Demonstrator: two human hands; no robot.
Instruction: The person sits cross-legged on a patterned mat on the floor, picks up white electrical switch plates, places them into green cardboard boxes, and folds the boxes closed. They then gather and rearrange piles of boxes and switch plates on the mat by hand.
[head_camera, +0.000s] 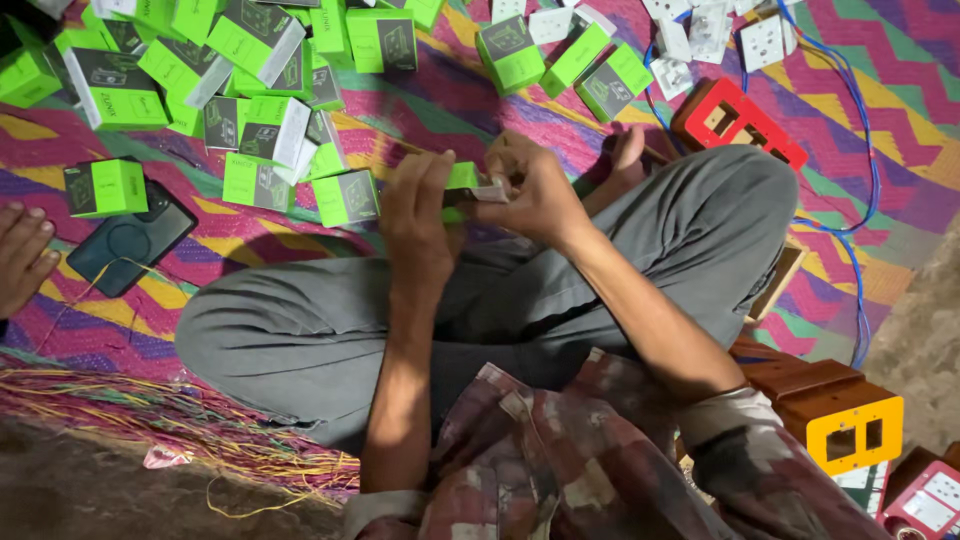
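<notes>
A bright zigzag-patterned mat (880, 60) covered the floor, with a person seated cross-legged on it, both hands together on a small green box (461, 180).

The left hand (418, 215) gripped the box from the side, fingers wrapped round it, while the right hand (535, 192) pinched its white end flap; the box sat above the grey-trousered lap, just in front of a bare foot (625, 160). A heap of matching green boxes (220, 60) lay on the mat beyond, white socket plates (700, 30) and a blue cable (850, 110) further right beside a red frame (735, 120). A dark phone (130, 245) lay at left, near another person's hand (22, 255).
</notes>
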